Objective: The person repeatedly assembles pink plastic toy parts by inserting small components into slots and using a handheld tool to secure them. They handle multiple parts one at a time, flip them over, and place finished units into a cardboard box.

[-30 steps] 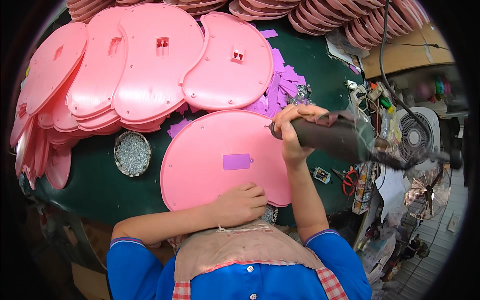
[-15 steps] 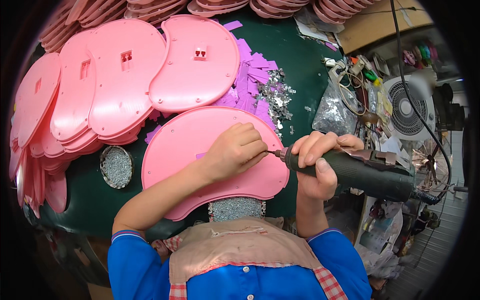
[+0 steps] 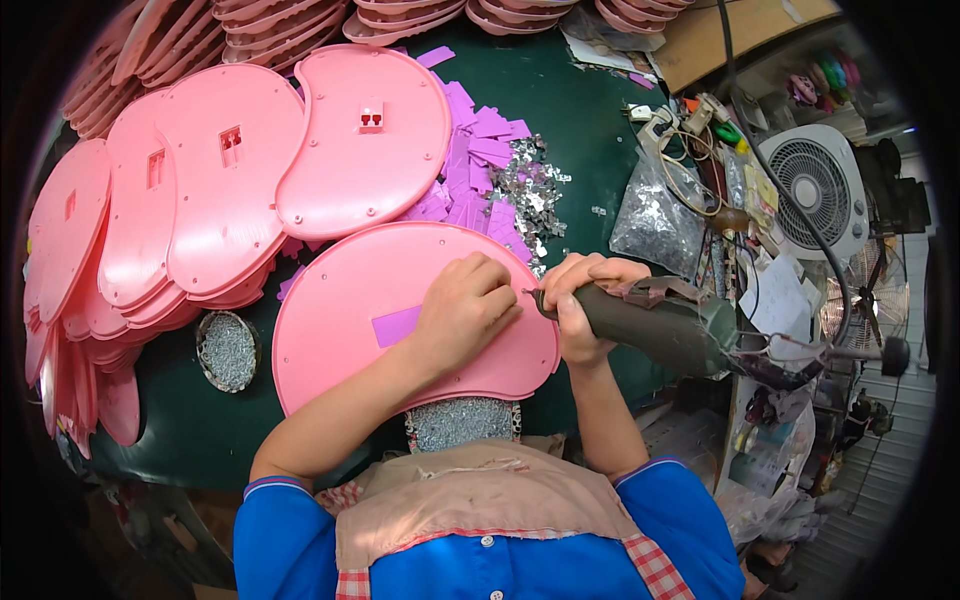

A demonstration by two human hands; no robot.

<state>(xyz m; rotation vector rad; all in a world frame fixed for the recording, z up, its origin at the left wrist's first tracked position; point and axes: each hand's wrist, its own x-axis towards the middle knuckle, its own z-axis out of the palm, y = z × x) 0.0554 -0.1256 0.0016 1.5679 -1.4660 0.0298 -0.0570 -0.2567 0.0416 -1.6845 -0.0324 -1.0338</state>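
Observation:
A bean-shaped pink plastic panel (image 3: 330, 300) lies in front of me, with a purple strip (image 3: 395, 327) on its middle. My right hand (image 3: 585, 300) grips a dark electric screwdriver (image 3: 655, 328) wrapped in worn tape. The screwdriver slants down to the left, its bit at the panel's right rim; whether a screw sits on it is too small to tell. On the panel's right half rests my left hand (image 3: 468, 312), its fingers curled in. What those fingers hold, if anything, is hidden. Part of the purple strip lies under this hand.
Stacked pink panels (image 3: 225, 190) fill the left side, with more along the back. Purple strips (image 3: 465, 170) and small metal clips (image 3: 530, 195) lie loose beyond my panel. Tins of small metal pieces (image 3: 203, 350) stand nearby. A bag (image 3: 660, 225) and fan (image 3: 810, 190) are at right.
The screwdriver's bit has left my left fingertips and come to the panel's right rim, the tool now tilted more steeply. My left hand has curled in, uncovering more purple strip.

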